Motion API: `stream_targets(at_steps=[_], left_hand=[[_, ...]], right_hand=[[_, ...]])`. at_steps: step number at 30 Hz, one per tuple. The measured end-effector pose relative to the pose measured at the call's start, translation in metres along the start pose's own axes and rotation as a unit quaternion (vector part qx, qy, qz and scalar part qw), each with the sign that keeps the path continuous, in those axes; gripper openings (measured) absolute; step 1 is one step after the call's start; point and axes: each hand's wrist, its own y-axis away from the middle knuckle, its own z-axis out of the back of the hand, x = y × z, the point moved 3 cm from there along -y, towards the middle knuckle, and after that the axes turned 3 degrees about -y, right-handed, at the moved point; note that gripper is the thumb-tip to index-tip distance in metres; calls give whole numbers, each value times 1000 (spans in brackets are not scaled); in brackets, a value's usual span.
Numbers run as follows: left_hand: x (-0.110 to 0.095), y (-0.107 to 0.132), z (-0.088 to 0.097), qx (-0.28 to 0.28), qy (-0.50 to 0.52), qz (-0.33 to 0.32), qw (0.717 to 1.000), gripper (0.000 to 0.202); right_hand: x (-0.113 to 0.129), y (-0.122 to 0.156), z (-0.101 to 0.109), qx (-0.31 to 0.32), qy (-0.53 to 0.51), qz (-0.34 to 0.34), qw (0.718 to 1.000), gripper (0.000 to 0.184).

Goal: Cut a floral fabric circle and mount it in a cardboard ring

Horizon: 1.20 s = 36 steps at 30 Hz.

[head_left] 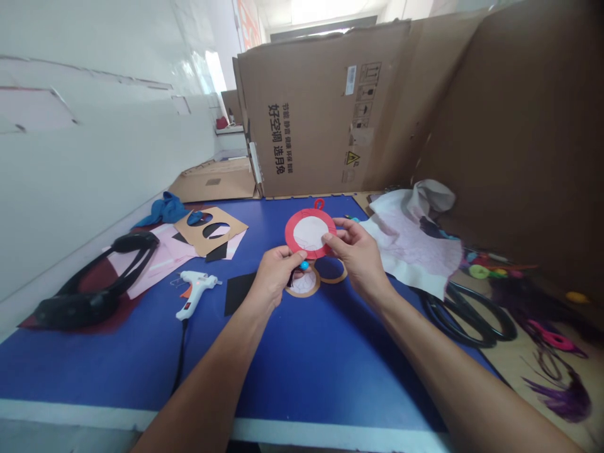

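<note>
Both hands hold up a round red ring with a white centre and a small red loop on top, above the blue table. My left hand pinches its lower left edge. My right hand pinches its right edge with thumb and fingers. A small blue bead shows just under the ring by my left fingers. Under the hands lie two brown cardboard rings flat on the table, one with a white centre.
A white glue gun with a black cord lies left of my left arm, beside black paper. Further left are a cut cardboard sheet, pink paper, a black headset. White cloth, black scissors lie right. Big cardboard boxes stand behind.
</note>
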Motion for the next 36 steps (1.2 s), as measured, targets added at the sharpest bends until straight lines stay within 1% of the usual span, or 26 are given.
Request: stream_targets(at_steps=[4,8,14,20,24,28,30,34,36], left_hand=[[1,-1,1,-1,7,-2,1000,34],[3,0,-1,19,2,1,1000,38],[3,-1,0,10,-6,-20,1000,36],[5,-1,-1,22,-2,0,1000,36],[3,0,-1,7,-3,-8,1000,34],[0,2,-3,30,3,-1,1000,36],[-3,3,-3,27,7,2,1000,38],[-7,4,-4,14,24,12,1000,44],[-8,4,-4,17,20,15,1000,43]], right_hand=[[-2,0,0,-4,8,-21,1000,46],[-1,0,-1,-1,-10,-6,1000,42],[-2,0,-1,6,3,-1,1000,39],[-2,0,1,6,4,15,1000,34],[-3,0,1,12,11,-2,1000,33],[-3,1,1,16,4,4,1000,32],[-2,1,0,16,7,12,1000,31],[0,2,2,6,28,9,1000,32],[0,1,3,-2,37,7,999,33]])
